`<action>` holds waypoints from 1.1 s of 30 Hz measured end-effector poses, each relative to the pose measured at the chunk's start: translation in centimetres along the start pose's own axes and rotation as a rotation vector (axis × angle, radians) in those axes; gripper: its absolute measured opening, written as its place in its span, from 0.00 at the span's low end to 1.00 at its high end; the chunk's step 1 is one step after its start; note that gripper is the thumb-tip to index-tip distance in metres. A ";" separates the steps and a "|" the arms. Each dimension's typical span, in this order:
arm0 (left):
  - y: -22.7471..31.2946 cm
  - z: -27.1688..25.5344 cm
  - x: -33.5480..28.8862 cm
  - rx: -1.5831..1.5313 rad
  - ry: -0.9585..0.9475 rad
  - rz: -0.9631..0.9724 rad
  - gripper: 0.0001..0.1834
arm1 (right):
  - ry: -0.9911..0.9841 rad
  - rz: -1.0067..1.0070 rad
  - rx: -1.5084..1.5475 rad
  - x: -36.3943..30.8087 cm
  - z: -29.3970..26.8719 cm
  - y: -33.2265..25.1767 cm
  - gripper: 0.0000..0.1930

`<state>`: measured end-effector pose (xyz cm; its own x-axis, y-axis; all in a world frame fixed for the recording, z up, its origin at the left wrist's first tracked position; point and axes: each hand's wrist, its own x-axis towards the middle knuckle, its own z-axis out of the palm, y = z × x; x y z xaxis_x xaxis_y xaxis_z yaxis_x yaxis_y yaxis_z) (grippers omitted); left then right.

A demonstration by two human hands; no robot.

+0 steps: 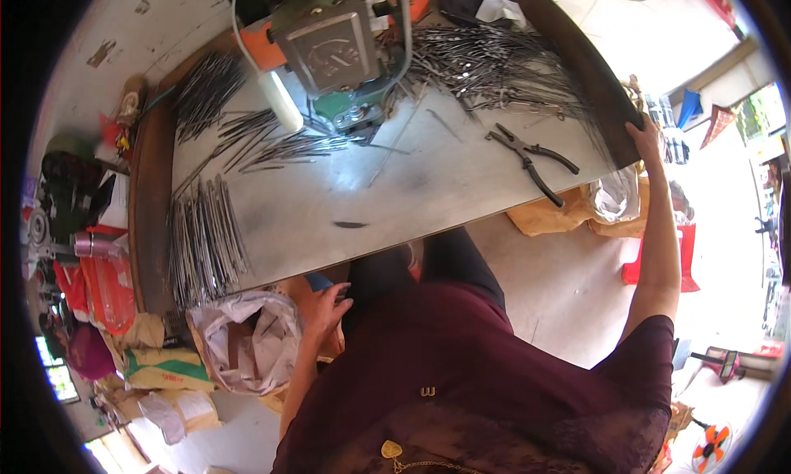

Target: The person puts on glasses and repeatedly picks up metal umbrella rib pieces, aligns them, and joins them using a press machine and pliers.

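Note:
My right hand [648, 142] grips the dark raised side board [606, 103] of the work table, its thumb on top and its other fingers partly hidden behind. By my lap, below the table's front edge, my left hand [324, 309] has its fingers loosely apart and holds nothing I can make out. Closest to it is an open sack [247, 342] with a pale lining. On the metal tabletop [297, 227] lie black-handled pliers [534, 162], jaws toward the machine, and a small dark sliver [350, 224]. A green machine [329, 58] with a lit work area stands at the far middle.
Thin dark metal rods lie in a bundle [206, 239] at the near left, a pile [206, 95] at the far left and a large heap [494, 66] at the far right. More sacks [614, 198] stand under the right side, near a red stool [684, 260].

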<state>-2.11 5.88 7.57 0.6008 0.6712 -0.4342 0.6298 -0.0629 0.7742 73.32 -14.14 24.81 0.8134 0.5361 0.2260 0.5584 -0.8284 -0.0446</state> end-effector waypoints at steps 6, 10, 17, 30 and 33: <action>13.1 -3.3 -1.6 0.034 -0.348 0.054 0.19 | 0.603 -0.156 -0.037 -8.3 -3.3 -11.5 0.18; 19.6 -4.1 2.6 0.023 -0.424 0.398 0.17 | 0.210 -0.137 0.441 -10.0 -2.2 -16.4 0.15; 32.1 0.4 17.6 -0.075 -0.201 0.602 0.16 | 0.004 0.040 0.606 -3.2 2.9 -16.8 0.18; 38.5 9.5 31.7 -0.098 0.109 0.445 0.13 | -0.443 -0.106 0.383 0.9 1.9 -18.7 0.16; 39.0 10.2 31.1 -0.068 0.112 0.465 0.13 | -0.508 -0.150 0.384 0.9 2.2 -18.6 0.17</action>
<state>46.12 16.77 19.53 0.7518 0.6593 0.0146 0.2714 -0.3295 0.9043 64.00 2.11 23.67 0.6455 0.7291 -0.2274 0.6137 -0.6724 -0.4138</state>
